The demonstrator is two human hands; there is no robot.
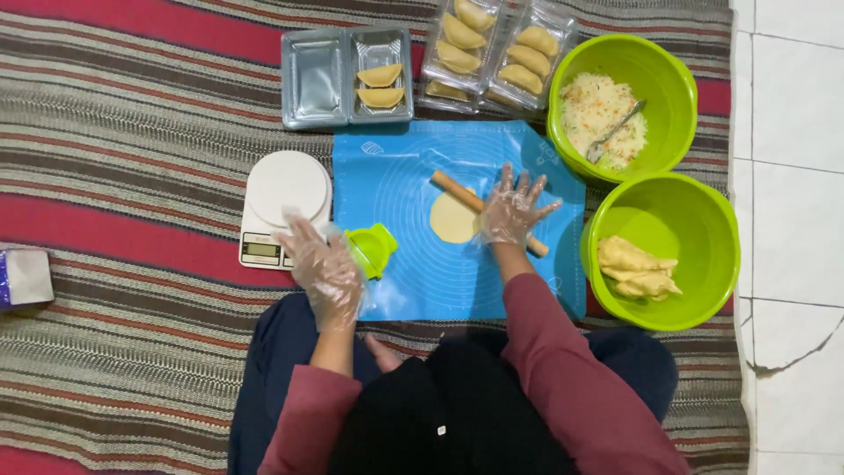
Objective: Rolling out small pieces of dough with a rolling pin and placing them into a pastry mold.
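right hand (512,211), gloved, flat and open on wooden rolling pin (479,207) over dough round (452,220) mid blue mat (396,264) | left hand (323,268) open, beside green dumpling press (373,249) | dough likely soft, tearable (lift by edge); pin stiff, light

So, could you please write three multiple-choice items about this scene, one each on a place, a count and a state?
1. Where does the rolling pin lie?
A. across the dough disc on the blue mat
B. in a green bowl
C. on the scale

2. How many green bowls are there?
A. one
B. two
C. three

3. How is the right hand held?
A. fisted
B. flat with fingers spread
C. pinching a spoon

Answers:
1 A, the pin crosses the dough.
2 B, the filling bowl and the dough bowl.
3 B, its gloved palm presses on the pin.
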